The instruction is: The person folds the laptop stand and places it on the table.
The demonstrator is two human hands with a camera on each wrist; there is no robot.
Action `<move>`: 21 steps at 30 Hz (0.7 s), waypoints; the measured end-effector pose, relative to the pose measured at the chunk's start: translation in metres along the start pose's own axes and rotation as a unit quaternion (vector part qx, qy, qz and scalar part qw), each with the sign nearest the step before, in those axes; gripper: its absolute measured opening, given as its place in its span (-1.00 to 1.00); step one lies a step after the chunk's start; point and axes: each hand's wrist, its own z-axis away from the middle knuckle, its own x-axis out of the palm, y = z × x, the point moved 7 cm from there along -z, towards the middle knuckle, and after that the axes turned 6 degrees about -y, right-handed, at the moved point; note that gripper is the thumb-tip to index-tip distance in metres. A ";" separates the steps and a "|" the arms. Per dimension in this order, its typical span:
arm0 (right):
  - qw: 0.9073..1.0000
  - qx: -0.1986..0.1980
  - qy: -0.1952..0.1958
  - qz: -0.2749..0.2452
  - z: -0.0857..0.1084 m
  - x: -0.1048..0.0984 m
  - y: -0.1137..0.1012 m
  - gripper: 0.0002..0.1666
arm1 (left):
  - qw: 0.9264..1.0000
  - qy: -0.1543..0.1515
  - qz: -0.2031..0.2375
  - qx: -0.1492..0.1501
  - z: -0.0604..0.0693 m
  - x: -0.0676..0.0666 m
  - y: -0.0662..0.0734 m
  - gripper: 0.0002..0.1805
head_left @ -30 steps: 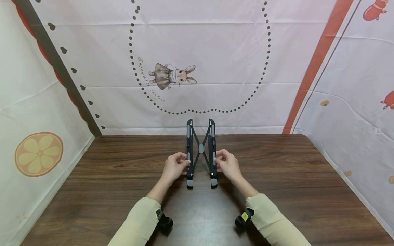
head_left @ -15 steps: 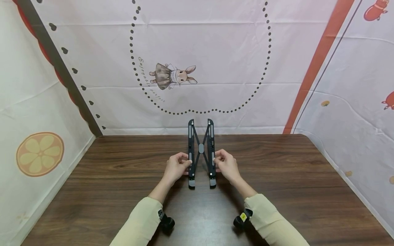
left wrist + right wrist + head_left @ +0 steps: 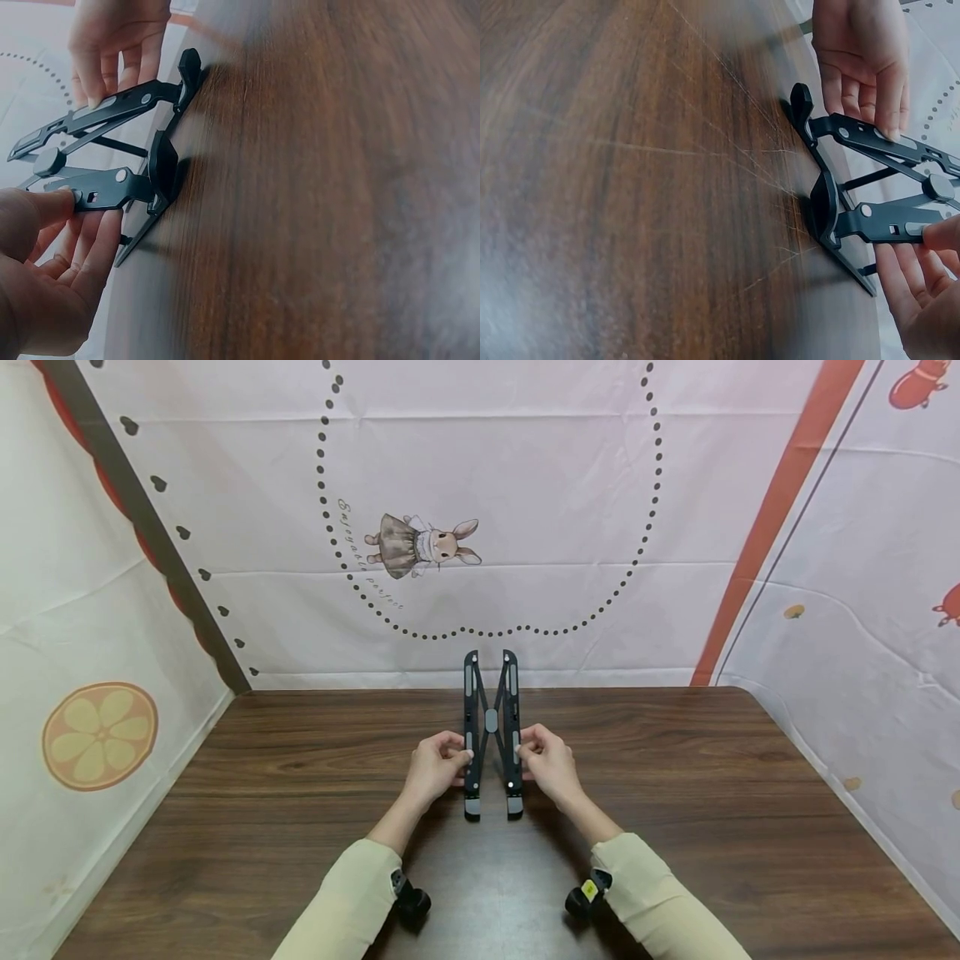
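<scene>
A black folding laptop stand (image 3: 491, 721) with grey pads and a crossed centre stands on the table, its two long arms close together. At its left arm, my left hand (image 3: 435, 768) pinches the bar between the thumb on top and fingers beneath. My right hand (image 3: 551, 766) grips the right arm the same way. In the left wrist view, the left hand (image 3: 56, 277) holds the near arm of the laptop stand (image 3: 97, 187), whose hooked front ends sit low by the tabletop. The right wrist view shows the right hand (image 3: 922, 292) with its thumb on a grey pad.
The dark wooden table (image 3: 300, 843) spreads around the stand. A white printed cloth (image 3: 525, 485) with a rabbit figure hangs behind the table's far edge, and patterned cloth also covers both sides. Each wrist wears a small black camera (image 3: 412, 906).
Both hands have moved inward, bringing the two arms of the laptop stand nearer each other. The X in its middle has narrowed, while the grip of each hand looks the same.
</scene>
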 end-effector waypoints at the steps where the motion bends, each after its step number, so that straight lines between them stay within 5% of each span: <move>1: 1.000 -0.001 -0.001 0.000 0.000 0.000 0.000 -0.79 | 1.000 -0.001 0.000 0.000 0.000 0.001 0.000 -0.80; 21: 1.000 -0.017 -0.010 -0.001 0.000 0.006 -0.002 -0.78 | 1.000 -0.011 0.007 0.009 -0.003 0.014 0.005 -0.78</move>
